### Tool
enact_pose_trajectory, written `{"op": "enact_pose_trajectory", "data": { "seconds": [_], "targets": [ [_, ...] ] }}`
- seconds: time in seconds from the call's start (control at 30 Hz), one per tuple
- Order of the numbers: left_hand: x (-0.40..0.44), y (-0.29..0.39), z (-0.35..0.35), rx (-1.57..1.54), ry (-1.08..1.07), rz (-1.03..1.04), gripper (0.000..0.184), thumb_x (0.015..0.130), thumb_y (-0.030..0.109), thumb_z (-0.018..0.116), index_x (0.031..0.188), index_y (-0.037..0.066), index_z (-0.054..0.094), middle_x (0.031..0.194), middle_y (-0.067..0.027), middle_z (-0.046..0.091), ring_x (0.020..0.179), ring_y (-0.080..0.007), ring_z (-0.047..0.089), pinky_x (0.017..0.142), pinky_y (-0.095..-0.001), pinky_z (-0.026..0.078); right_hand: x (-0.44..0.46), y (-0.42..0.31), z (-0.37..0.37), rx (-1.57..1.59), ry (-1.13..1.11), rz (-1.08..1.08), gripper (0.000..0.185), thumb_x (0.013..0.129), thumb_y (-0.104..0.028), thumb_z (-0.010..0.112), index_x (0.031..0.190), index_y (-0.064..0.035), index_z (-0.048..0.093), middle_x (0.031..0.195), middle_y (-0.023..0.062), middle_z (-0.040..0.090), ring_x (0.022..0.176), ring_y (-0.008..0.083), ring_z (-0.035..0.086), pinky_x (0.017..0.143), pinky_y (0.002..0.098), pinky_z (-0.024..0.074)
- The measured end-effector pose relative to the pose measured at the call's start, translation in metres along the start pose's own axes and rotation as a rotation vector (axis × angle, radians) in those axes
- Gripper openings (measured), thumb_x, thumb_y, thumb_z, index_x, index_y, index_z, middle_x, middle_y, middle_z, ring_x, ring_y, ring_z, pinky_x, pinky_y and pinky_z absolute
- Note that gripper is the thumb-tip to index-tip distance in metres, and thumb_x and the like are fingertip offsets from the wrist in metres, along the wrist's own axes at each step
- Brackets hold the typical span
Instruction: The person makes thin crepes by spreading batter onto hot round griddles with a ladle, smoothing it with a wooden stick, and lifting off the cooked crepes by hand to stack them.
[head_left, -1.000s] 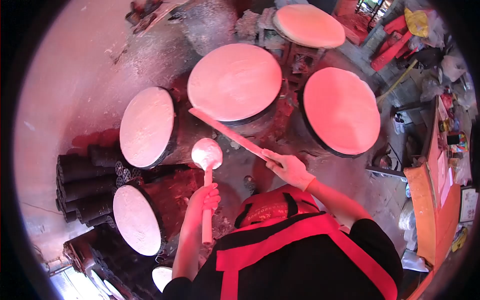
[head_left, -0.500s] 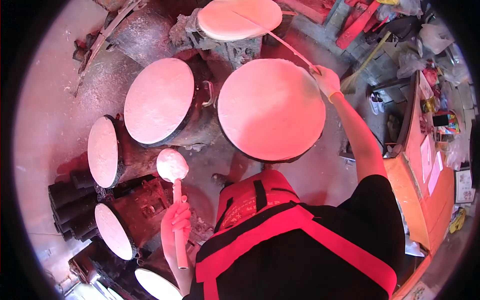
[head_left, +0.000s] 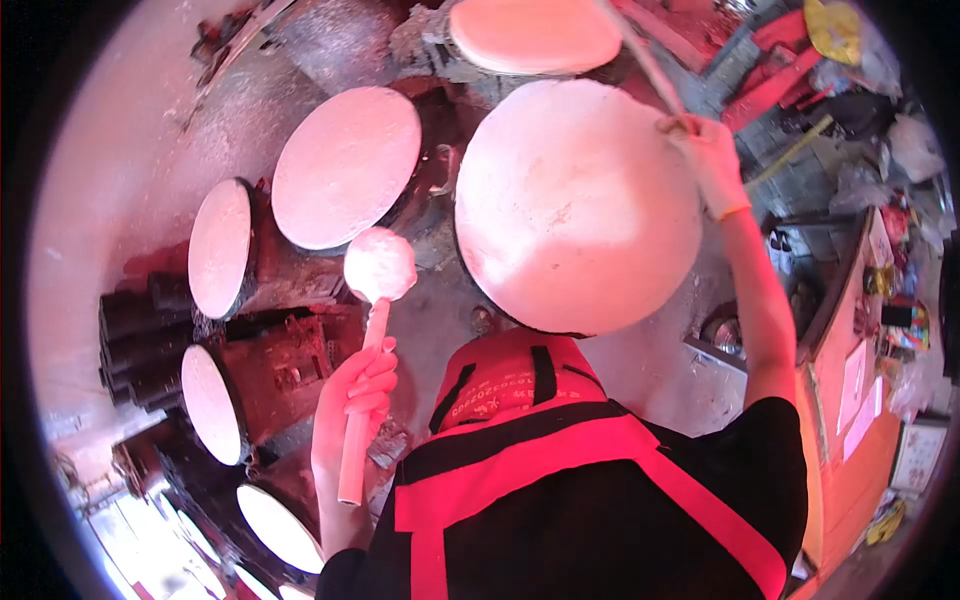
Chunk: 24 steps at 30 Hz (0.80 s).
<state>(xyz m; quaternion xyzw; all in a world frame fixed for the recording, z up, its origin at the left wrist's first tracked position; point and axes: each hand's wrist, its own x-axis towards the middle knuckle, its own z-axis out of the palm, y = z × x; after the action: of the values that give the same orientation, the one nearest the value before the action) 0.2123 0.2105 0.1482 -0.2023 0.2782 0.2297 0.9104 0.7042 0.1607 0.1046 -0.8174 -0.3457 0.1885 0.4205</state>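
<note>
My left hand point(head_left: 362, 392) is wrapped round the pale wooden handle point(head_left: 354, 445) of a stick topped with a rounded, lumpy white head point(head_left: 381, 265). This head stands upright between two pale discs and is apart from the large one. Above the right edge of the large round griddle-like disc point(head_left: 570, 215), my right hand point(head_left: 706, 160) is closed on a long thin stick point(head_left: 645, 62). The stick runs up and left to the right end of the far pale disc point(head_left: 535, 35); its tip is hard to make out.
To the left, more pale-topped drums stand in a row, including an oval-looking disc point(head_left: 347, 168) and a smaller one point(head_left: 220, 248). Dark cylinders point(head_left: 145, 345) are stacked beside them. A wooden counter point(head_left: 850, 470) with papers stands at right. My red apron point(head_left: 515, 385) shows below.
The long stick has swung right, off the middle of the far disc to its right end. My left hand and the white-headed stick appear higher. The whole view has shifted.
</note>
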Motion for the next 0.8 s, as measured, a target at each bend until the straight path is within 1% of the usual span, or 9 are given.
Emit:
{"op": "enact_pose_trajectory", "data": {
  "seconds": [0.2, 0.27, 0.37, 0.47, 0.53, 0.57, 0.6, 0.63, 0.8],
  "targets": [
    [0.011, 0.013, 0.015, 0.086, 0.069, 0.023, 0.016, 0.097, 0.004, 0.042, 0.111, -0.004, 0.040, 0.071, -0.0047, 0.039, 0.050, -0.0095, 0.037, 0.034, -0.0200, 0.030, 0.122, -0.049, -0.050, -0.171, -0.086, -0.259, 0.032, 0.080, -0.032, 0.065, 0.096, -0.0056, 0.071, 0.073, -0.0046, 0.058, 0.070, 0.0054, 0.052, 0.063, 0.0230, 0.0400],
    [0.013, 0.022, 0.023, 0.091, 0.076, 0.029, 0.016, 0.097, 0.005, 0.042, 0.110, -0.004, 0.040, 0.070, -0.0045, 0.039, 0.050, -0.0091, 0.037, 0.034, -0.0197, 0.030, 0.146, -0.102, -0.063, -0.544, 0.155, -0.301, 0.034, 0.083, -0.036, 0.064, 0.100, -0.0071, 0.070, 0.065, -0.0071, 0.048, 0.058, 0.0026, 0.041, 0.052, 0.0226, 0.0316],
    [0.028, 0.048, 0.035, 0.149, 0.062, 0.023, 0.017, 0.096, 0.005, 0.044, 0.111, -0.003, 0.041, 0.070, -0.0040, 0.039, 0.050, -0.0082, 0.037, 0.034, -0.0193, 0.029, 0.191, -0.159, -0.076, -0.735, 0.400, -0.565, 0.038, 0.085, -0.039, 0.062, 0.108, -0.0081, 0.065, 0.082, 0.0063, 0.065, 0.074, 0.0171, 0.061, 0.066, 0.0305, 0.0465],
    [0.047, 0.082, 0.049, 0.232, 0.064, 0.020, 0.018, 0.095, 0.005, 0.045, 0.112, -0.003, 0.041, 0.070, -0.0029, 0.040, 0.049, -0.0072, 0.036, 0.034, -0.0186, 0.028, 0.176, -0.201, -0.027, -0.829, 0.489, -0.728, 0.037, 0.078, -0.033, 0.070, 0.108, -0.0109, 0.066, 0.105, 0.0146, 0.067, 0.081, 0.0260, 0.067, 0.083, 0.0309, 0.0524],
    [0.057, 0.105, 0.061, 0.320, 0.077, 0.036, 0.019, 0.095, 0.006, 0.046, 0.112, -0.002, 0.042, 0.070, -0.0021, 0.040, 0.049, -0.0065, 0.036, 0.035, -0.0180, 0.028, 0.180, -0.204, 0.030, -0.939, 0.349, -0.542, 0.035, 0.084, -0.035, 0.061, 0.106, -0.0082, 0.065, 0.099, 0.0128, 0.067, 0.091, 0.0275, 0.064, 0.079, 0.0362, 0.0493],
    [0.062, 0.116, 0.067, 0.378, 0.086, 0.053, 0.019, 0.095, 0.007, 0.047, 0.112, -0.001, 0.042, 0.071, -0.0017, 0.040, 0.049, -0.0060, 0.035, 0.036, -0.0176, 0.027, 0.246, -0.149, 0.040, -0.772, 0.381, -1.150, 0.028, 0.083, -0.026, 0.060, 0.105, -0.0098, 0.065, 0.102, 0.0124, 0.066, 0.094, 0.0300, 0.063, 0.082, 0.0369, 0.0494],
    [0.067, 0.127, 0.072, 0.434, 0.094, 0.073, 0.020, 0.095, 0.008, 0.047, 0.112, -0.001, 0.043, 0.071, -0.0012, 0.040, 0.049, -0.0055, 0.035, 0.036, -0.0172, 0.027, 0.219, -0.163, 0.068, -0.891, 0.197, -0.826, 0.026, 0.081, -0.018, 0.059, 0.104, -0.0101, 0.066, 0.101, 0.0111, 0.066, 0.095, 0.0297, 0.062, 0.084, 0.0364, 0.0490],
    [0.073, 0.137, 0.076, 0.488, 0.103, 0.094, 0.020, 0.095, 0.009, 0.048, 0.112, 0.000, 0.043, 0.071, -0.0008, 0.040, 0.049, -0.0051, 0.035, 0.037, -0.0169, 0.027, 0.228, -0.135, 0.096, -0.772, 0.259, -0.996, 0.023, 0.081, -0.014, 0.058, 0.103, -0.0141, 0.066, 0.094, 0.0087, 0.066, 0.091, 0.0268, 0.064, 0.079, 0.0375, 0.0505],
    [0.093, 0.175, 0.097, 0.686, 0.143, 0.202, 0.019, 0.095, 0.009, 0.046, 0.113, 0.002, 0.043, 0.073, 0.0002, 0.039, 0.049, -0.0036, 0.033, 0.038, -0.0166, 0.026, 0.257, -0.036, 0.229, -0.850, 0.049, -0.468, 0.020, 0.077, -0.019, 0.062, 0.096, -0.0181, 0.065, 0.090, 0.0052, 0.062, 0.089, 0.0242, 0.062, 0.073, 0.0392, 0.0494]
  ]
}}
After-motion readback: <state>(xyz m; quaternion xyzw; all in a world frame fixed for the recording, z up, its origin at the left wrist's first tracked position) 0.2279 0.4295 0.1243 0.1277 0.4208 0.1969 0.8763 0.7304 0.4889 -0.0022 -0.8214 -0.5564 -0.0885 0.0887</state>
